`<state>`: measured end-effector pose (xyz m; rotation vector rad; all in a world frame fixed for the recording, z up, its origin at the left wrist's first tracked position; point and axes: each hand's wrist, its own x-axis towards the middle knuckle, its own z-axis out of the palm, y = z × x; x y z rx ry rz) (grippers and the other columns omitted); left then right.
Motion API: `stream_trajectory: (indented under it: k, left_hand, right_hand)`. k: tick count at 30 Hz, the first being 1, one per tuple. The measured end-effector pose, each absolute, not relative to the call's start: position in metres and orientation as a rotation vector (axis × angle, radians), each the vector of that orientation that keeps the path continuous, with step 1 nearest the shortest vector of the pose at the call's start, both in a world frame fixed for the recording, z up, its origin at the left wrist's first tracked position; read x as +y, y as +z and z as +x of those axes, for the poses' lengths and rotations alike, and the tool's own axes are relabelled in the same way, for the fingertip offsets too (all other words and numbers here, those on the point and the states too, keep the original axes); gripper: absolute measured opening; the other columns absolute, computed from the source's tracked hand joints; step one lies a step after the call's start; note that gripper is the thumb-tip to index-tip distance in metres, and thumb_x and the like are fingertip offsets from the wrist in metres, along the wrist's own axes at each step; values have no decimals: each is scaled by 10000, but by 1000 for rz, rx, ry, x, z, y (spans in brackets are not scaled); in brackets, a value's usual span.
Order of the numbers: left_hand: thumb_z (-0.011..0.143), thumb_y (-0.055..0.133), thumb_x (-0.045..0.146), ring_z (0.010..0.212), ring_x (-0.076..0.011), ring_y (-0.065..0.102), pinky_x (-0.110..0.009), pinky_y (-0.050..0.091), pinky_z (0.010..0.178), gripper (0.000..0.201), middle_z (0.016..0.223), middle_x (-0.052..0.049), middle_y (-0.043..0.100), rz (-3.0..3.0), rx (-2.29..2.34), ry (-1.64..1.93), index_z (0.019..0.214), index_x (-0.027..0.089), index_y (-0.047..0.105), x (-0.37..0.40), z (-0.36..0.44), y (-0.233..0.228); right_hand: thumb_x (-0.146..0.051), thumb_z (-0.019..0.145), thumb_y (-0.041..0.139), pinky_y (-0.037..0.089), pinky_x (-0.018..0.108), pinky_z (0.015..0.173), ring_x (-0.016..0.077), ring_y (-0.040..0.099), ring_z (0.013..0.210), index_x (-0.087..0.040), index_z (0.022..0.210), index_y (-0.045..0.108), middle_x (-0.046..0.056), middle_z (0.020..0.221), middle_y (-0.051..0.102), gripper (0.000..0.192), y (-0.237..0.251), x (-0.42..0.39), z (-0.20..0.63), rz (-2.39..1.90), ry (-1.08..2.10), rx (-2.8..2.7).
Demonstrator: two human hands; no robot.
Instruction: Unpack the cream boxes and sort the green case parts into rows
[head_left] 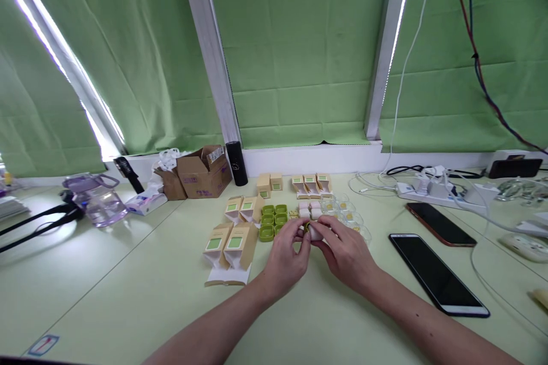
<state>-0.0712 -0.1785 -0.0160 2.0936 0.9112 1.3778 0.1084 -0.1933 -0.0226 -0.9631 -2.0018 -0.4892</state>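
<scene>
both hands, left hand (pixel 286 251) & right hand (pixel 342 248), pinched together on one small pale pink case (pixel 315 232) w/ a green bit at its left end, held just above the table (pixel 128 291) mid-front. looks early-to-mid: several green trays (pixel 272 220) & tan boxes (pixel 231 242) lie unfilled just behind/left, clear lids (pixel 346 214) to the right. case is small, rounded, mostly hidden by fingers.

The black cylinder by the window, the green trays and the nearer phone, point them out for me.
black cylinder (pixel 237 163): head view, middle of its upright side.
green trays (pixel 274 219): head view, centre of the cluster.
nearer phone (pixel 436 274): head view, middle of its dark screen.
</scene>
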Motion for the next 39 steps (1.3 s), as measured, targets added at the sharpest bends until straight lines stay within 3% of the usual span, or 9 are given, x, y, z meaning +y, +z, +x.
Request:
stream_trajectory:
  k: [8,13,18,20,23,27,34,39]
  left_hand:
    - [939,538,164,902,-198,716,-352,633,828,297,1112,-109,715,2011,997,1350,1206,186,667,-180,-70,-10]
    - [938,550,182,959,-237,730,-349,636,781,299,1138,-123,736,1895,1037,1313,1200,187,694,-179,-67,-11]
    - [960,545,221,887,-212,734,-345,635,764,280,1145,-122,737,1876,1020,1305,1194,182,694,-179,-70,-5]
    - [961,569,252,904,-220,720,-369,625,798,273,1139,-121,733,1994,1019,1319,1197,189,689,-178,-74,-2]
    - [933,622,255,1086,-267,674,-435,579,938,310,1218,-125,702,2183,967,1306,1237,213,670,-177,-81,0]
    - [874,698,221,1302,-297,568,-493,447,1131,430,1357,-129,636,2180,855,1276,1296,223,619,-176,-82,-2]
    - [864,757,300,1152,-264,665,-425,516,1037,394,1238,-114,701,1814,862,1198,1224,201,630,-175,-73,-6]
    - [833,785,286,1095,-253,690,-426,534,1015,408,1192,-130,709,1683,864,1237,1188,172,620,-175,-69,-8]
  right_hand:
    - [-139,1021,454,601,366,785,283,675,1091,-161,1386,516,181,1264,634,370,-23,-193,101,-996,-482,-2031]
    - [-134,1007,446,591,370,754,286,679,1040,-156,1358,523,182,1243,626,360,-24,-191,100,-1038,-408,-2046]
    - [-170,1020,449,598,393,780,284,672,1057,-193,1395,476,174,1290,599,376,-27,-190,101,-1048,-273,-2009]
    - [-212,1030,470,598,408,832,280,659,1090,-213,1380,484,161,1289,593,350,-27,-190,104,-1030,-170,-1975]
    - [-255,1027,510,583,424,903,272,639,1117,-243,1341,522,133,1260,598,314,-25,-190,108,-987,8,-1906]
    - [-289,996,578,580,386,819,236,642,972,-265,1250,599,100,1172,626,255,-19,-190,111,-950,261,-1808]
    - [-356,975,609,550,353,815,217,632,951,-250,1128,646,71,1090,654,191,-15,-192,105,-939,600,-1651]
    - [-472,952,642,539,354,802,213,646,895,-238,1130,651,60,1023,685,294,-20,-190,100,-931,821,-1481]
